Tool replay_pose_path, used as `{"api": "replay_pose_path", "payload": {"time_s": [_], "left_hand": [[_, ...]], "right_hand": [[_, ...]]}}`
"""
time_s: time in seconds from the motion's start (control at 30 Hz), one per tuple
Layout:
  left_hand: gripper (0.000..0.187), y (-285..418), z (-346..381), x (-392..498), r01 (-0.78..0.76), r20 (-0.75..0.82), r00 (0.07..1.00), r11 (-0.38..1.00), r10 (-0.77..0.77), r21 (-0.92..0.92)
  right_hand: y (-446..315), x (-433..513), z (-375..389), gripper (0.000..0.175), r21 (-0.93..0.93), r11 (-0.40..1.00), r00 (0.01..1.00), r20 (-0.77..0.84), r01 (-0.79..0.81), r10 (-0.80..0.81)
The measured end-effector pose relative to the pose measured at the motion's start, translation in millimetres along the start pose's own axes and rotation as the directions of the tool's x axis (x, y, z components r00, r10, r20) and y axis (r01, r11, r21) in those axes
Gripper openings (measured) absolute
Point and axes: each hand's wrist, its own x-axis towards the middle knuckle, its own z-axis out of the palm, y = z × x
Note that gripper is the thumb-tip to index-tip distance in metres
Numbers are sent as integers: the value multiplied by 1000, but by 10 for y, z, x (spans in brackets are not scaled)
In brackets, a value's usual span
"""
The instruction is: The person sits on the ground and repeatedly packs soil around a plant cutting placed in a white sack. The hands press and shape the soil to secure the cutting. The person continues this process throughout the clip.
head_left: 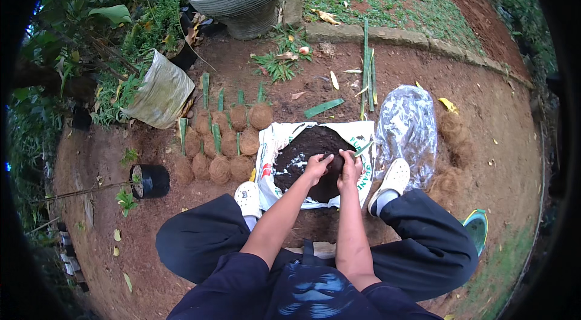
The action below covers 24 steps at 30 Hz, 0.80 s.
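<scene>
An opened white woven sack (pixel 268 147) of dark potting soil (pixel 304 143) lies between my feet. My left hand (pixel 319 167) is over the soil, its fingers curled towards my right hand; whether it grips anything is unclear. My right hand (pixel 349 169) holds a dark ball (pixel 335 165) of soil or fibre at the sack's right part, with a green leaf piece (pixel 363 149) sticking out beside its fingers. To the left, several brown fibre-wrapped balls (pixel 219 169) with upright green leaf cuttings (pixel 216 137) stand in rows on the ground.
A clear plastic bag (pixel 405 125) lies right of the sack, beside loose brown fibre (pixel 447 184). Long green leaves (pixel 366 70) and a cut leaf piece (pixel 324 108) lie beyond it. Around are a black pot (pixel 154 181), a large ridged planter (pixel 252 2), a green container (pixel 475 229) and a stone edging (pixel 386 35).
</scene>
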Motion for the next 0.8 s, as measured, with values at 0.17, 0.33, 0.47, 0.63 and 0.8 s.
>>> {"api": "replay_pose_path", "payload": {"time_s": [0.17,0.33,0.47,0.63,0.8], "left_hand": [[34,153,148,-111,46,-16,997,800,-69,-598],[40,230,257,-212,-213,-371,927,887,51,-410],[40,264,206,-253,-231,-287,953,853,101,-468],[40,287,268,-361,-218,-178,963,973,202,-73],[42,338,263,-427,-286,-138,953,953,271,-105]], "right_hand": [[117,-132,122,21,-217,971,994,64,98,-86],[197,-290,284,32,-520,794,924,-21,316,-382],[212,-325,298,37,-625,694,917,96,358,-386],[182,-261,245,29,-787,498,830,31,364,-558],[191,-246,237,27,-471,847,962,14,246,-272]]}}
